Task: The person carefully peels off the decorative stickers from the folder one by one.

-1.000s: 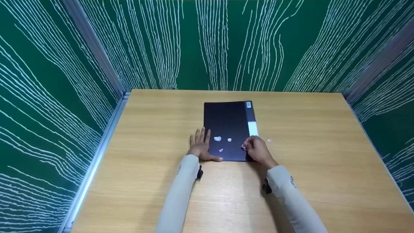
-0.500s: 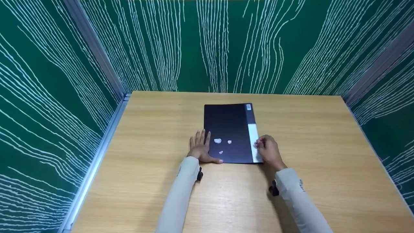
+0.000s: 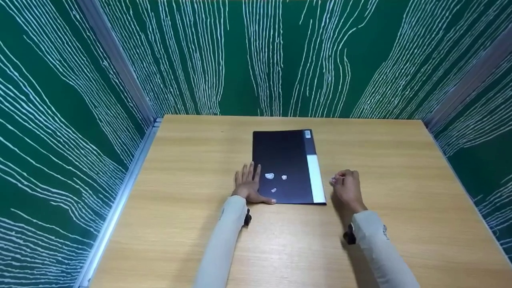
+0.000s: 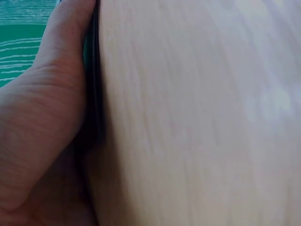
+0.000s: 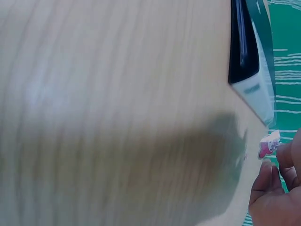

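Observation:
A dark folder [image 3: 280, 154] with a white strip along its right side lies on the table. My left hand [image 3: 249, 187] rests with straight fingers on its lower left edge, the thumb along the bottom edge. In the left wrist view this hand [image 4: 42, 103] lies against the folder's dark edge [image 4: 95, 80]. Three small white stickers show on the cover, the largest sticker [image 3: 269, 176] nearest my left fingers. Right of the folder, my right hand [image 3: 349, 191] pinches a small pink-and-white sticker [image 5: 269, 144] between thumb and fingertips, over the table.
The wooden table [image 3: 192, 160] reaches to green walls [image 3: 232, 96] with white wavy lines. Metal frame posts [image 3: 120, 56] stand at the corners. A small label [image 3: 307, 134] sits at the folder's top right corner.
My right hand has moved right, from the folder's lower right part past the white strip to over the table, still pinching the sticker. My left hand has stayed in place.

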### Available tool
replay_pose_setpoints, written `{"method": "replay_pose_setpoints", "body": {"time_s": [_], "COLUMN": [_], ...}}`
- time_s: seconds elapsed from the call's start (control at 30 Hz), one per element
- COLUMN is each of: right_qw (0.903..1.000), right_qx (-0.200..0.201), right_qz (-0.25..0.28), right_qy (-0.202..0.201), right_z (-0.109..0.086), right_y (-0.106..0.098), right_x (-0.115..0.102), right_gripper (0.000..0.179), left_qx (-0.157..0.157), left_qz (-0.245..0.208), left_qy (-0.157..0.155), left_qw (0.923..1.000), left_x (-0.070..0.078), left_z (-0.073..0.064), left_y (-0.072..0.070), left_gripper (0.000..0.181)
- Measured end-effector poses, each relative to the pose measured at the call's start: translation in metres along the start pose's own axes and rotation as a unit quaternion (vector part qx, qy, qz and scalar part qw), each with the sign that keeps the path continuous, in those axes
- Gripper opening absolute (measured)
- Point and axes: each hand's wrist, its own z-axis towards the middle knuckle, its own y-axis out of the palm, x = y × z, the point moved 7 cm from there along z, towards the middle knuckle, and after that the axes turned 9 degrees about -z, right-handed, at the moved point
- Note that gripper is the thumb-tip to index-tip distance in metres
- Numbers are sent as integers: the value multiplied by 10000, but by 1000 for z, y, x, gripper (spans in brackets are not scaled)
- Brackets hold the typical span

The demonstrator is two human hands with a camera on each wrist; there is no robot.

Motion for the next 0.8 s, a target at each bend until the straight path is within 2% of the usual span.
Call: {"method": "replay_pose_setpoints", "body": {"time_s": [0.27, 0.47, 0.67, 0.8], "right_qw": [9983, 9978, 9973, 9971], "right_qx": [-106, -32, -79, -73], "right_qz": [-571, -646, -720, -744], "right_qy": [5, -115, 138, 140], "right_z": [1, -1, -3, -3], "right_y": [-6, -8, -6, -7], "right_x": [16, 21, 29, 31], "right_gripper": [19, 18, 17, 17], "left_qx": [33, 75, 30, -60], "left_qz": [50, 67, -34, -89], "left_qy": [46, 15, -8, -80], "left_qw": [10000, 9999, 10000, 9999], "left_x": [0, 0, -2, -2], "left_z": [1, -2, 2, 4], "left_y": [0, -2, 0, 3], "left_gripper": [137, 137, 140, 141]}}
